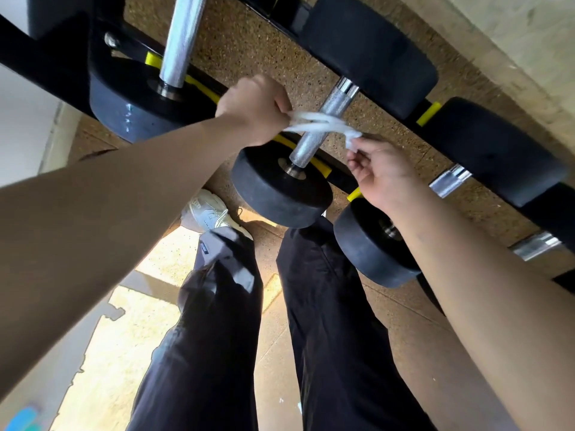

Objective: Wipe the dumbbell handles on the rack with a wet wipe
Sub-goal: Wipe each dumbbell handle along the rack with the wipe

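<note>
Holding wet wipe [322,125] by both ends: left hand [253,108] gripped one end, right hand [384,177] pinched other. Wipe looped round dumbbell handle [304,147] on rack [340,181]. Wipe looked soft, light, easy to tear; handle hard, bumpy.

A white sneaker [211,214] rests on speckled tan floor [249,42]; dark trousers [217,321] sit just below it, a blue patch [23,419] well to its lower left.

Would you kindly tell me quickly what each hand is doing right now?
Left hand: closed, gripping one end of the white wet wipe looped around the knurled steel dumbbell handle.
Right hand: closed, pinching the wipe's other end.
</note>
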Tool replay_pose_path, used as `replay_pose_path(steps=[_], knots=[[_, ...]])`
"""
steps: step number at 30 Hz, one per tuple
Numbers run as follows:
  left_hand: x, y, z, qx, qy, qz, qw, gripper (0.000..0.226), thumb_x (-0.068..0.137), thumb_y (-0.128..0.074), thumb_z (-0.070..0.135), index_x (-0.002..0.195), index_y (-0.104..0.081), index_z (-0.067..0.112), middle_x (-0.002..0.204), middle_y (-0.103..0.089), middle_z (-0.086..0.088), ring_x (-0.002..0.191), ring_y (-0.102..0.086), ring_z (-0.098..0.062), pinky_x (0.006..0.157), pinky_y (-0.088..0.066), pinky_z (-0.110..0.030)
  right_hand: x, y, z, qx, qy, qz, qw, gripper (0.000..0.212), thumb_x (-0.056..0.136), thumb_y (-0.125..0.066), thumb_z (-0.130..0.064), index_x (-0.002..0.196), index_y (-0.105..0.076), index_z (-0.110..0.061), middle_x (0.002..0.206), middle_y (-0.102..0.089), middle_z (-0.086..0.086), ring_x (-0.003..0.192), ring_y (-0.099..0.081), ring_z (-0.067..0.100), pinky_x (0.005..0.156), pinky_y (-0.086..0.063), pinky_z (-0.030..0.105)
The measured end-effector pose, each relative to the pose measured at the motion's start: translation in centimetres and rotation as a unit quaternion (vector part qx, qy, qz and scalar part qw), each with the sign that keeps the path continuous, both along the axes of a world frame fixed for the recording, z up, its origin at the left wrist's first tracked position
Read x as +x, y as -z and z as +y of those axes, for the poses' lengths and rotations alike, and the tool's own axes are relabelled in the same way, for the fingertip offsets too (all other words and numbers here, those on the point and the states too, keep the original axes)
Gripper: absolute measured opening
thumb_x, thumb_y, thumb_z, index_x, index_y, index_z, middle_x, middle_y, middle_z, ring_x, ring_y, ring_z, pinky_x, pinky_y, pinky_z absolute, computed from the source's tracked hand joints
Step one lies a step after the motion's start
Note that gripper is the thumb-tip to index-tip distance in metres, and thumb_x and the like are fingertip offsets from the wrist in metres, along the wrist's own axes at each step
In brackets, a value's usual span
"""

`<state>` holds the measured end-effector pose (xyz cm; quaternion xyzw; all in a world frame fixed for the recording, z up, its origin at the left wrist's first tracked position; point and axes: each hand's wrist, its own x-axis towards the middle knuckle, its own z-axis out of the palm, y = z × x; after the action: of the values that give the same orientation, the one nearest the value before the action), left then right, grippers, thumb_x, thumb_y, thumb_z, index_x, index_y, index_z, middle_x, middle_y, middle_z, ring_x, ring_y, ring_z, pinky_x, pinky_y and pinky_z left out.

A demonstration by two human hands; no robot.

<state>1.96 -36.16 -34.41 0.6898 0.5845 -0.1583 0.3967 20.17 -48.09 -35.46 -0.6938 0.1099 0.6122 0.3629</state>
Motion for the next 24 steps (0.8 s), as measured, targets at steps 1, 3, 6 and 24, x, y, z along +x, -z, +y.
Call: replay_pose_path(steps=[1,3,6,24], knots=[[0.2,-0.5,-0.3,-0.011,0.031,-0.01,0.999,0.02,0.088,-0.064,0.023,0.1,-0.074,0.035,0.096,-0.071,0.008,0.089,-0.067,-0.017,0.07,-0.056,-0.033,0.3,0.3,-0.4,-0.017,-0.008,-0.023,1.0,0.012,0.088,-0.064,0.002,0.089,-0.072,-0.007,0.071,-0.064,0.002,0.056,-0.057,0.006,0.057,-0.046,0.018],[0.0,-0.7,-0.4,-0.004,0.055,0.005,0.998,0.012,0.088,-0.066,0.029,0.095,-0.071,0.037,0.097,-0.071,0.01,0.092,-0.065,-0.017,0.075,-0.055,-0.035,0.1,0.5,-0.9,-0.034,-0.048,-0.057,0.997,0.013,0.086,-0.065,0.003,0.089,-0.072,-0.007,0.067,-0.065,0.001,0.056,-0.057,0.007,0.055,-0.045,0.019],[-1.5,0.2,0.3,0.05,0.057,0.082,0.994,0.005,0.089,-0.07,0.034,0.093,-0.067,0.035,0.099,-0.072,0.007,0.096,-0.066,-0.02,0.094,-0.05,-0.04,-2.0,-0.4,-1.0,-0.009,-0.123,-0.05,0.991,0.013,0.082,-0.068,0.007,0.079,-0.069,-0.006,0.064,-0.067,0.006,0.052,-0.056,0.011,0.048,-0.039,0.021],[-1.4,-0.2,-1.4,-0.055,0.125,0.019,0.99,0.011,0.088,-0.066,0.03,0.099,-0.069,0.029,0.103,-0.068,0.003,0.098,-0.065,-0.022,0.08,-0.055,-0.036,-0.9,0.4,-1.9,-0.096,-0.171,-0.102,0.975,0.008,0.082,-0.069,0.001,0.078,-0.069,-0.005,0.085,-0.069,0.018,0.063,-0.061,0.02,0.044,-0.044,0.024]])
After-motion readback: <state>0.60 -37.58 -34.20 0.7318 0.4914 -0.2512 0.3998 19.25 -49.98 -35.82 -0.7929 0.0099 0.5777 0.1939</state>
